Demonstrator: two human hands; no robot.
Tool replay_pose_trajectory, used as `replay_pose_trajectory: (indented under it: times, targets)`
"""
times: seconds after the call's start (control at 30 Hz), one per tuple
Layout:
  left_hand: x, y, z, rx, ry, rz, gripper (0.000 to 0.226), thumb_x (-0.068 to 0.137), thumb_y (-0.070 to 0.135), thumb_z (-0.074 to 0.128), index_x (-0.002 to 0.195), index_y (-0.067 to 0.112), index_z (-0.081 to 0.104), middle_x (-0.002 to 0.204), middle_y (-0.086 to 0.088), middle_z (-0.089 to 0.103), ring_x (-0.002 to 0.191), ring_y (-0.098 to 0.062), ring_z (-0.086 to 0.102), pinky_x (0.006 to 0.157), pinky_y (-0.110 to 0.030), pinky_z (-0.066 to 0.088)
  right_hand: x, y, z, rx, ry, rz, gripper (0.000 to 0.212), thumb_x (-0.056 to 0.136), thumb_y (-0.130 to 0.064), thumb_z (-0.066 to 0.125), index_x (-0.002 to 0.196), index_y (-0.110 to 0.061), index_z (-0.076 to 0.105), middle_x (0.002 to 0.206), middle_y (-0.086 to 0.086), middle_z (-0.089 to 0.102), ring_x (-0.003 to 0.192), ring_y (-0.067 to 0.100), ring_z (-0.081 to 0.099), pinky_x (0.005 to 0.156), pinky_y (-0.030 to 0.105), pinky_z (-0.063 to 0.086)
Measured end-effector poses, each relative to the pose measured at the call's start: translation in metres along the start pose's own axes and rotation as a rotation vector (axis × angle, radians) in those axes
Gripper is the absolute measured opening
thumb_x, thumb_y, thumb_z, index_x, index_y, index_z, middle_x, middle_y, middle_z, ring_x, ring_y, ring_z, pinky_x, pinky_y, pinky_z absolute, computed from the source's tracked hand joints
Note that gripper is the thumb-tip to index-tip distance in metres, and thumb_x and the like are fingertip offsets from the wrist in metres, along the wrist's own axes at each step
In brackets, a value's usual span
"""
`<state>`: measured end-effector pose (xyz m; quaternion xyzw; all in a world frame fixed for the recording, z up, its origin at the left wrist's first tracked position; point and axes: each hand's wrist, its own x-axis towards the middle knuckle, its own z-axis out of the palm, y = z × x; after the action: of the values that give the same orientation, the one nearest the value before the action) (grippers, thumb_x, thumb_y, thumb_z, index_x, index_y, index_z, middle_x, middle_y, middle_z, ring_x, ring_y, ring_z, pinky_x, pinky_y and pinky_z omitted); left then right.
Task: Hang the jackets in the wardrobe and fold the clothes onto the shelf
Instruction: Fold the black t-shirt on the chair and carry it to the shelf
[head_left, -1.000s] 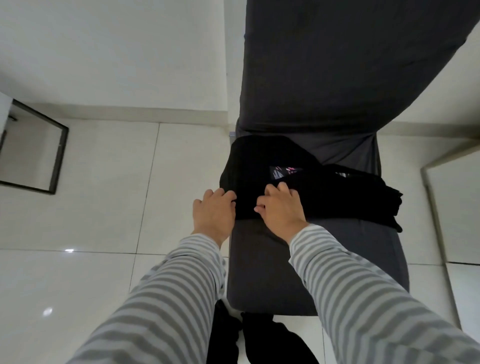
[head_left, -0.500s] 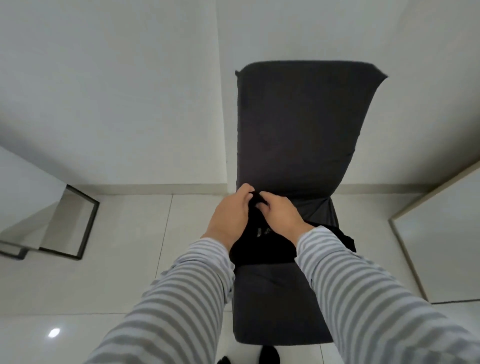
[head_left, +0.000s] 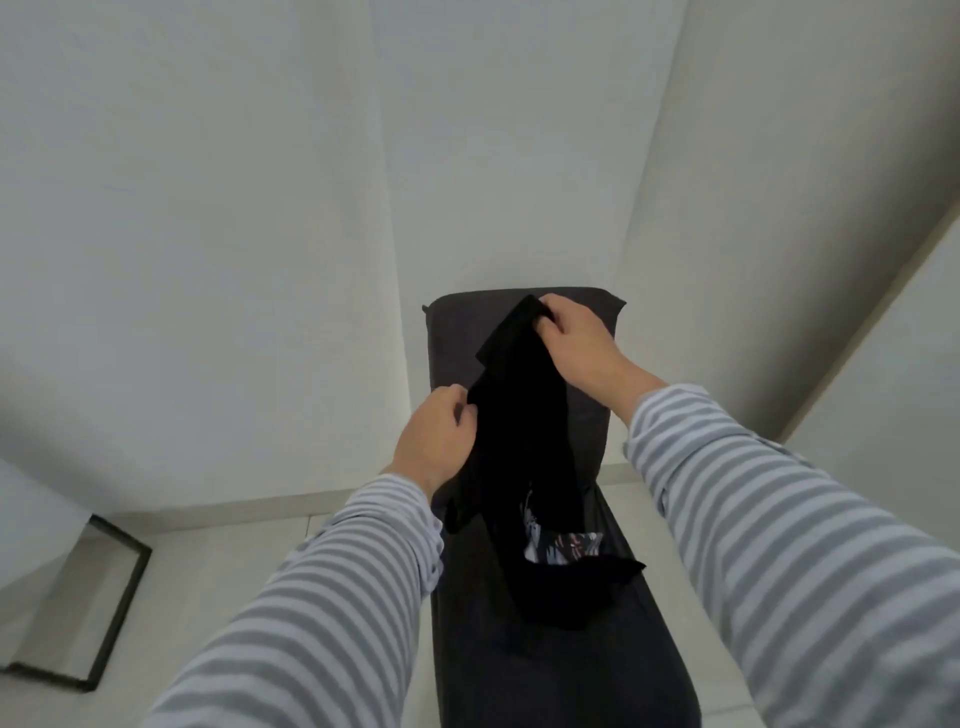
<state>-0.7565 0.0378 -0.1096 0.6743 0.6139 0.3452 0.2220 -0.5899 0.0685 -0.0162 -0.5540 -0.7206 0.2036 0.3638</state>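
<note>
Garment (head_left: 519, 467) now aloft between hands

Matt black cloth garment (head_left: 519, 467); dark grey fabric chair (head_left: 561, 675); glossy floor tiles (head_left: 218, 597)

A single wide-angle camera worn on the person's head looks forward and slightly down, taking in a dark chair (head_left: 519, 649) close in front and the pale walls (head_left: 208, 208) beyond. Both striped sleeves (head_left: 779, 545) reach in from the bottom edge, very near the lens.
</note>
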Motion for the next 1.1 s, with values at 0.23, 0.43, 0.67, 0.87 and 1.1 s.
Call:
replay_pose_trajectory:
  times: [0.23,0.43,0.67,0.87,1.1]
  targets:
    - [0.015,0.074,-0.001,-0.157,0.032,-0.016,0.015,0.102,0.019,0.026,0.1,0.01,0.038,0.072,0.0,0.049,0.061,-0.013,0.046,0.054,-0.029,0.036,-0.021,0.003,-0.042,-0.139,0.111,0.082,0.018,0.095,-0.019,0.047,0.099,-0.018,0.065,0.084,-0.002,0.061,0.081,0.016,0.054,0.071,0.026,0.037]
    - [0.015,0.124,0.007,-0.435,0.044,-0.166,0.019,0.102,0.023,0.028,0.105,0.008,0.039,0.099,-0.01,0.051,0.08,-0.021,0.052,0.078,-0.048,0.056,-0.071,0.021,-0.039,0.263,-0.026,0.424,0.02,0.094,-0.005,0.046,0.11,-0.016,0.047,0.07,0.007,0.059,0.05,0.022,0.06,0.057,0.032,0.052]
    - [0.0,0.193,0.006,-0.626,0.166,-0.164,0.022,0.102,0.015,0.028,0.119,0.009,0.042,0.094,-0.01,0.048,0.086,-0.026,0.055,0.075,-0.044,0.056,-0.118,0.029,-0.051,0.432,-0.168,0.595,0.048,0.085,-0.004,0.059,0.109,-0.022,0.022,0.088,0.001,0.058,0.069,0.017,0.058,0.069,0.037,0.051]
    - [-0.028,0.261,-0.005,-0.794,0.298,-0.126,0.033,0.103,0.017,0.026,0.13,0.001,0.036,0.101,-0.007,0.047,0.091,-0.032,0.058,0.066,-0.04,0.058,-0.16,0.027,-0.082,0.536,-0.418,0.641,0.01,0.091,-0.02,0.048,0.098,-0.027,0.051,0.071,-0.003,0.053,0.058,0.008,0.056,0.057,0.019,0.042]
    - [-0.06,0.285,-0.018,-0.897,0.446,-0.135,0.009,0.103,0.02,0.024,0.104,0.013,0.03,0.119,-0.004,0.036,0.112,-0.041,0.056,0.043,-0.023,0.053,-0.181,0.049,-0.104,0.687,-0.362,0.463,0.043,0.081,-0.048,0.069,0.119,-0.031,0.056,0.112,-0.006,0.068,0.104,0.015,0.065,0.09,0.031,0.05]
